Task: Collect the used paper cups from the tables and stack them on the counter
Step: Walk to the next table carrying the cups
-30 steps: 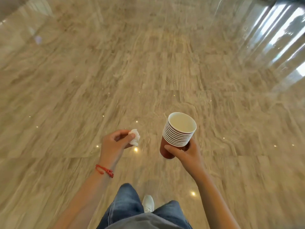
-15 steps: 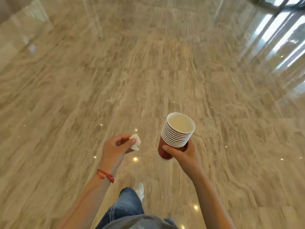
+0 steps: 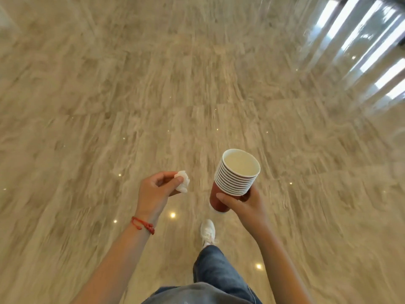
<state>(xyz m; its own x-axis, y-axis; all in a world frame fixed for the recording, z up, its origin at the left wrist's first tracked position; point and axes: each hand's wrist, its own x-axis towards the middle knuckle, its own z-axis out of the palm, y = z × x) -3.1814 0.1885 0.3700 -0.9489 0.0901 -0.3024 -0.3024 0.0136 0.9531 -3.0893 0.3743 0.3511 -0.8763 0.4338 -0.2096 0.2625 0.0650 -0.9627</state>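
Note:
A stack of several nested paper cups (image 3: 235,178), red outside with white rims and a cream inside, is tilted slightly to the right in front of me. My right hand (image 3: 243,205) grips the stack low on its red base, thumb across the front. To its left, my left hand (image 3: 156,190) pinches a crumpled white tissue (image 3: 182,184) between thumb and fingers. A red cord bracelet circles the left wrist. No table or counter is in view.
Polished beige marble floor (image 3: 153,95) fills the view, with small ceiling-light reflections. Bright window reflections streak the floor at the upper right (image 3: 361,47). My white shoe (image 3: 208,232) and blue jeans leg are below the hands.
I am walking forward over the floor; a different foot now leads. Both hands keep their holds, and the cup stack has shifted slightly to the right.

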